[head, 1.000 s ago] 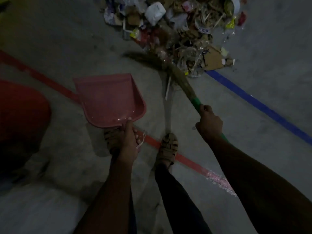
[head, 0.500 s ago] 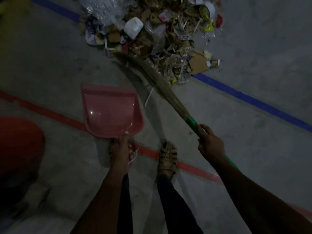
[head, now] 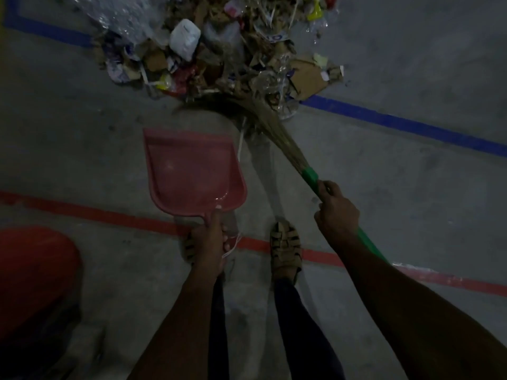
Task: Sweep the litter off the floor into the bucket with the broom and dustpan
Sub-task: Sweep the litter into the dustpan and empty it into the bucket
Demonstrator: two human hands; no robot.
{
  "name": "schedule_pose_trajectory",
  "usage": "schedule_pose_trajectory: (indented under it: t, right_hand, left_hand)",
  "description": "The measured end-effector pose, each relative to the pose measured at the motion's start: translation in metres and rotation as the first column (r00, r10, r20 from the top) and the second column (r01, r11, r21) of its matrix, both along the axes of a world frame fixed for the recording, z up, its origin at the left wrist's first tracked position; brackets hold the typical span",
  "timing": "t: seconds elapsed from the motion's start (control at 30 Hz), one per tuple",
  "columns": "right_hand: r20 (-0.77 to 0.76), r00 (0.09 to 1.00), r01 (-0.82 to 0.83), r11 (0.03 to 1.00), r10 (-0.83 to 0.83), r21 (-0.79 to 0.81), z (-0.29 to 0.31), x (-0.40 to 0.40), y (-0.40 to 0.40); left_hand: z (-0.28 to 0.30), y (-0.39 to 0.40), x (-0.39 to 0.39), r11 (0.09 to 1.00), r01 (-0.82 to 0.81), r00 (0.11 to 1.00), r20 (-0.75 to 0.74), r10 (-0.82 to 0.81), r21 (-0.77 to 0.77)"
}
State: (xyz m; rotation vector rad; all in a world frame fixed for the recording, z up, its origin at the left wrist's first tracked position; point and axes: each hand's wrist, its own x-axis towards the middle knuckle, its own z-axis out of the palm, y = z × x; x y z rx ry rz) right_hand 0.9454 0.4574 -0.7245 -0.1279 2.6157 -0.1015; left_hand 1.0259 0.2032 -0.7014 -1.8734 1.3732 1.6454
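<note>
At the far left, low in the view, the red bucket (head: 33, 272) stands on the grey floor (head: 411, 201), well apart from the rubbish. A red tape line (head: 109, 215) runs across the floor from its upper side toward the right, passing under the person's feet.

Next comes the left hand (head: 208, 248), its fingers (head: 226, 244) curled round the handle of the pink dustpan (head: 192, 174), thumb laid along the top of the handle toward the pan. The pan stretches away from the hand, its open lip pointing at the litter (head: 219, 50) but stopping short of it, with bare floor between the two. Whether the lip touches the floor cannot be told. A thin white stick (head: 241, 141) lies just beside the pan's far right corner.

The litter, a heap of cardboard scraps, clear plastic, wrappers and a white container, lies at the top centre, across a blue tape line (head: 411, 124).

To the right, the broom (head: 277, 133) slants from the heap down to the right hand (head: 336, 212). Its straw bristles are spread against the near edge of the heap. The right hand is wrapped closed round the green handle just below the bristle binding, and the handle runs on behind the forearm.
</note>
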Motion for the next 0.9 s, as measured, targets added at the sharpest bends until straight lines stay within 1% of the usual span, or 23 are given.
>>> schedule_pose_trajectory:
  t: [0.1,0.2,0.3,0.43,0.57,0.67,0.8,0.9]
  right_hand:
    - [-0.075,0.997,0.003,1.000,-0.004,-0.023,0.013,0.002,-0.004]
    - [-0.099,0.995,-0.007,1.000,0.004,-0.026,0.028,0.003,-0.007]
    - [-0.085,0.996,-0.004,1.000,0.003,-0.004,0.043,0.003,-0.012]
    - [-0.146,0.988,0.038,0.998,-0.046,-0.052,0.048,-0.008,-0.024]
    - [-0.210,0.967,0.122,0.987,-0.141,-0.103,0.027,-0.022,-0.035]
    - [-0.229,0.948,0.192,0.971,-0.221,-0.144,-0.003,-0.040,-0.043]
    - [-0.214,0.925,0.260,0.932,-0.316,-0.251,-0.043,-0.072,-0.050]
    - [-0.159,0.918,0.317,0.911,-0.364,-0.263,-0.063,-0.086,-0.050]
  left_hand:
    - [0.009,-0.008,-0.003,1.000,0.014,1.000,0.026,-0.014,0.015]
    - [0.023,-0.022,-0.008,0.998,0.057,0.998,0.027,-0.058,0.040]
    - [0.035,-0.042,-0.017,0.987,0.135,0.991,0.011,-0.136,0.083]
    - [0.042,-0.070,-0.029,0.957,0.266,0.964,-0.013,-0.267,0.119]
    - [0.032,-0.078,-0.039,0.924,0.359,0.933,-0.011,-0.361,0.133]
    - [0.007,-0.077,-0.043,0.913,0.379,0.924,-0.011,-0.381,0.153]
    - [-0.026,-0.063,-0.052,0.919,0.361,0.931,-0.001,-0.366,0.160]
    - [-0.048,-0.048,-0.052,0.926,0.334,0.938,0.039,-0.346,0.175]
